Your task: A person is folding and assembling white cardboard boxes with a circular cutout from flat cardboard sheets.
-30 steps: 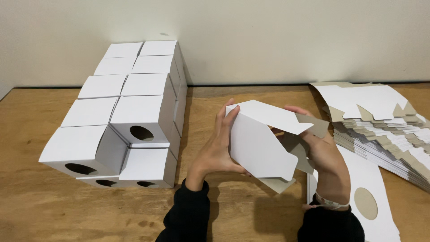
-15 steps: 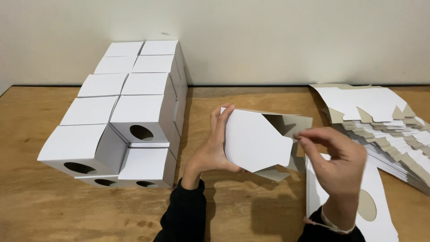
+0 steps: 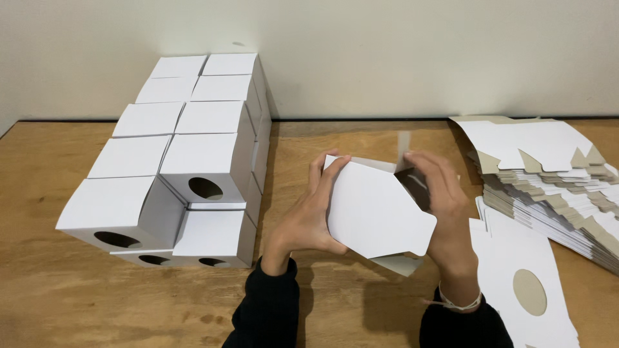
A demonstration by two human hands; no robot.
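Note:
I hold a half-folded white cardboard box [image 3: 377, 209] above the wooden table [image 3: 77, 303], in front of me at centre. My left hand [image 3: 308, 219] grips its left side, fingers curled over the top edge. My right hand [image 3: 442, 200] grips the right side, fingers pressing on the flaps at the top; the box's brown inside shows behind them. A white flap with angled corners faces me and hides the rest of the box.
Several finished white boxes [image 3: 193, 154] with round holes are stacked in rows at the left, against the wall. A pile of flat box blanks [image 3: 548, 174] lies at the right. One flat blank with a round hole [image 3: 525, 283] lies by my right wrist.
My right hand moved up from the box's right edge to its top and now presses on the flaps. The front flap has come down and the box has turned slightly.

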